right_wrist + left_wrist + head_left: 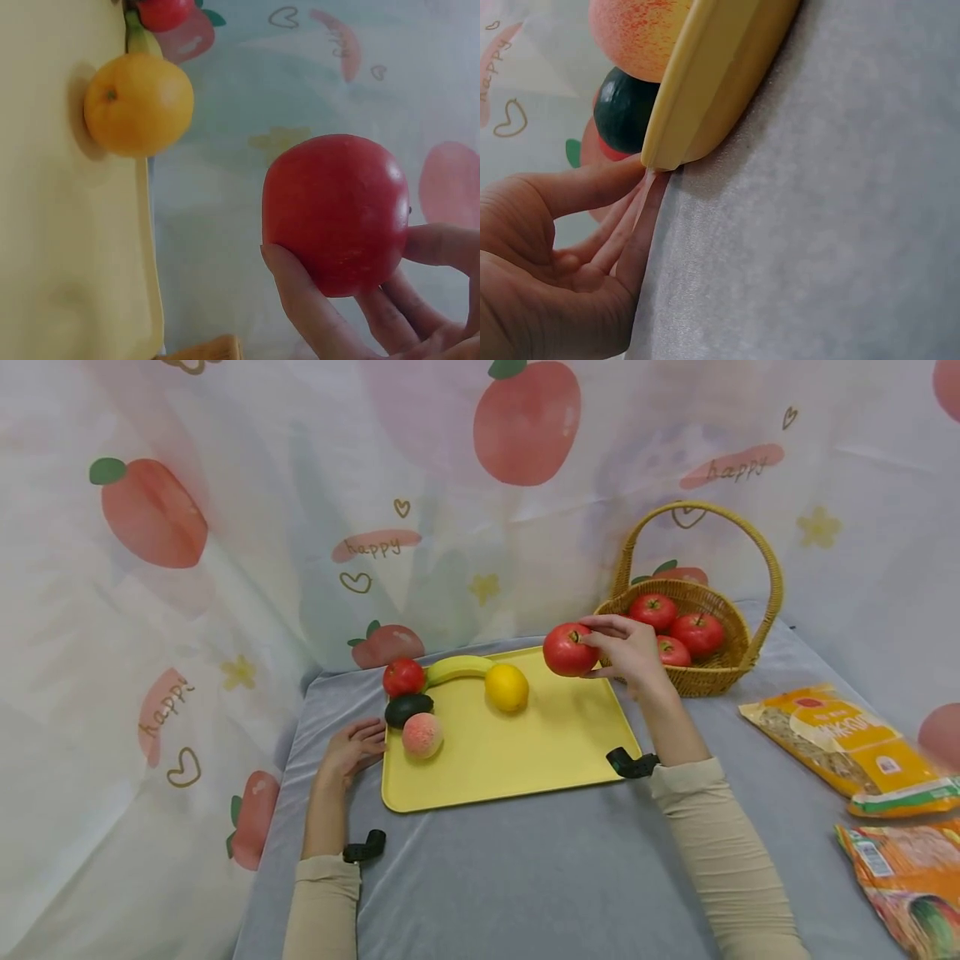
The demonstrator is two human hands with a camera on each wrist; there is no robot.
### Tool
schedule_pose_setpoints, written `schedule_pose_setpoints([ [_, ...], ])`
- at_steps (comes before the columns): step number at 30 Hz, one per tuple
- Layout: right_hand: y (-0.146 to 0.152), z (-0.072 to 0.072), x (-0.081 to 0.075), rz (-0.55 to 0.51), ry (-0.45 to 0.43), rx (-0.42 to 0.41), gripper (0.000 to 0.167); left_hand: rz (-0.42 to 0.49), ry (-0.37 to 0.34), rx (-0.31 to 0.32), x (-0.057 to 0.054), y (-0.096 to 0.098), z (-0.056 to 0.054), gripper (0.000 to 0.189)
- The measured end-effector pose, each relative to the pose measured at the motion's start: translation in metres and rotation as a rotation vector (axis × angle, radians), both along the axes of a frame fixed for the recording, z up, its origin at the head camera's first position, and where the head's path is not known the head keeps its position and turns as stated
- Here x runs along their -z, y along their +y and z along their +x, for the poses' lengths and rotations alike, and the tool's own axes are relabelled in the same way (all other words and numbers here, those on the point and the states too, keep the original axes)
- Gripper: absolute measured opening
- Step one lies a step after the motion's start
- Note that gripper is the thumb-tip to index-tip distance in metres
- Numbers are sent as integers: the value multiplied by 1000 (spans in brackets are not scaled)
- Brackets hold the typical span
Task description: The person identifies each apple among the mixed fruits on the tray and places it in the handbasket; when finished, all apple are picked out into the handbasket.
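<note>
My right hand holds a red apple between thumb and fingers, raised over the back right corner of the yellow tray. In the right wrist view, the apple appears against the wall cloth. At the tray's left edge is my left hand, its fingers extended. The left wrist view shows its thumb and fingertips right at the tray rim. On the tray lie another red apple, a banana, a yellow citrus fruit, a dark green avocado-like fruit and a peach.
Behind my right hand stands a wicker basket with a tall handle and several red apples. Two food packets, one yellow and one orange, lie at the right. Grey cloth covers the table; printed cloth hangs behind.
</note>
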State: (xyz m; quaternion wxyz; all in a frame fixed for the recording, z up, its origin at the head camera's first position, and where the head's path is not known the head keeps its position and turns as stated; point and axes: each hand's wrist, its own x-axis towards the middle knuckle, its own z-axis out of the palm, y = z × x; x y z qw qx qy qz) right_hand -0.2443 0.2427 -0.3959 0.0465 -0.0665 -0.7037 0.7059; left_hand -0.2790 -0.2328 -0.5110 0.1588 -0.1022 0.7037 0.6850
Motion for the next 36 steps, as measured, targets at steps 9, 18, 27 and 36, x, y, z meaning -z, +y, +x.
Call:
schedule_pose_setpoints([
  [9,19,-1,1,35,1,95,42,17,2,3,0,-1,0,72],
  [18,32,0,0,24,-8,134,42,-6,-2,1,2,-2,0,69],
  [27,49,3,-2,12,-60,202,44,-10,-5,-1,0,-1,1,70],
  [36,69,1,-6,91,-96,216,45,-19,4,3,-1,0,3,69],
])
